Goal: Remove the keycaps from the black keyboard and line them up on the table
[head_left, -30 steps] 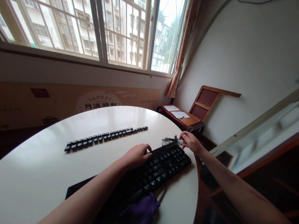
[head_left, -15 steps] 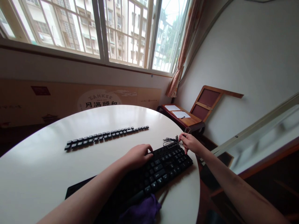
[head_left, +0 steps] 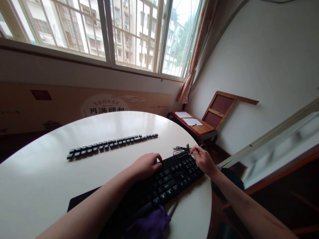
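Observation:
A black keyboard [head_left: 171,181] lies slanted on the round white table [head_left: 50,186], near its right edge. My left hand [head_left: 146,165] rests on the keyboard's upper middle with its fingers curled over the keys. At the keyboard's far right corner my right hand [head_left: 203,160] pinches a thin wire key puller [head_left: 202,146] between thumb and fingers. A coiled black cable [head_left: 180,149] lies just beyond that corner. A long row of removed black keycaps [head_left: 112,145] runs across the table's middle.
A purple cloth [head_left: 152,225] sits at the keyboard's near edge. A low wooden side table [head_left: 196,127] with papers and a tilted wooden frame [head_left: 221,108] stand to the right by the wall. Windows line the back wall.
My right hand has come down from above the cable onto the keyboard's far right corner. My left hand has kept its place on the keys.

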